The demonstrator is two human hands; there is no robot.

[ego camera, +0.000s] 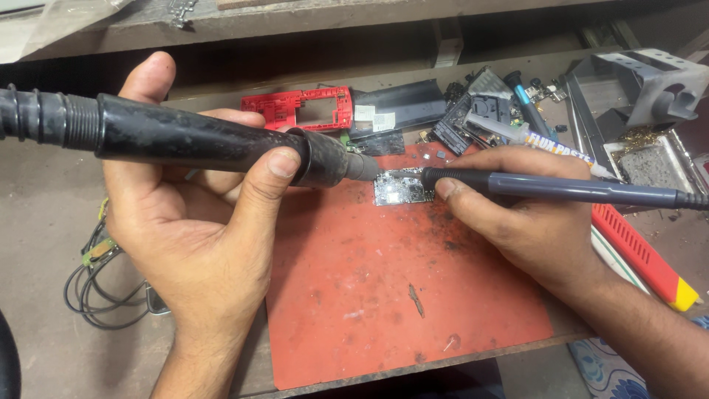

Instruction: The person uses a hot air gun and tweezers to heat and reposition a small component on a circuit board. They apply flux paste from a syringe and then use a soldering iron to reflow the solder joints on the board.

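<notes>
Circuit board (402, 187): small and silvery, lying flat near the upper edge of the red work mat (384, 295), between the two tool tips.
Hot-air wand (199, 140): thick, black, with a ribbed hose end at the left; its metal nozzle points right and ends just at the board's left edge — touching or a hair off, the view does not settle it.
Left hand (196, 222): fingers and thumb wrapped tight around the wand's barrel, thumb pressed near the collar.
Soldering pen (554, 188): slim, dark grey, lying almost level, its tip at the board's right edge.
Right hand (517, 210): pinching the pen near its front end, heel resting on the mat.
Mat: scorched and stained red sheet on a worn brown workbench (44, 222).
Behind the board: a red plastic frame (303, 109), black casing parts and a paste syringe (539, 139).
Right side: a metal stand (642, 81) — beside it a red-and-yellow tool (642, 255).
Left side: a coil of thin wires (100, 284).
</notes>
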